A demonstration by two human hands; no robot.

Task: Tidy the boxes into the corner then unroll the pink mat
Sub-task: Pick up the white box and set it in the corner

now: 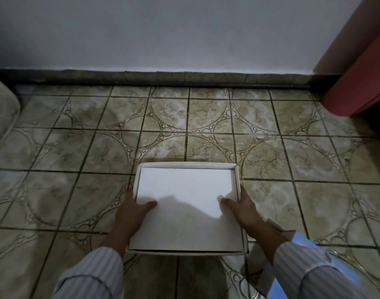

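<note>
The patterned tile floor (206, 117) runs up to a pale wall (163, 33), with a red panel (357, 83) standing at the far right and something pale and padded (1, 117) at the left edge. No pink mat shows from here. Near the person's knees is the white box (184, 203), lid on, held low over the tiles by both sides. The left hand (133, 210) and right hand (241, 209) are clamped on its edges, thumbs on top; the other fingers are hidden beneath. The lid sits loosely inside its rim, so I reckon a tilt could slide it off, and a second box (258, 253) crowds the right wrist
</note>
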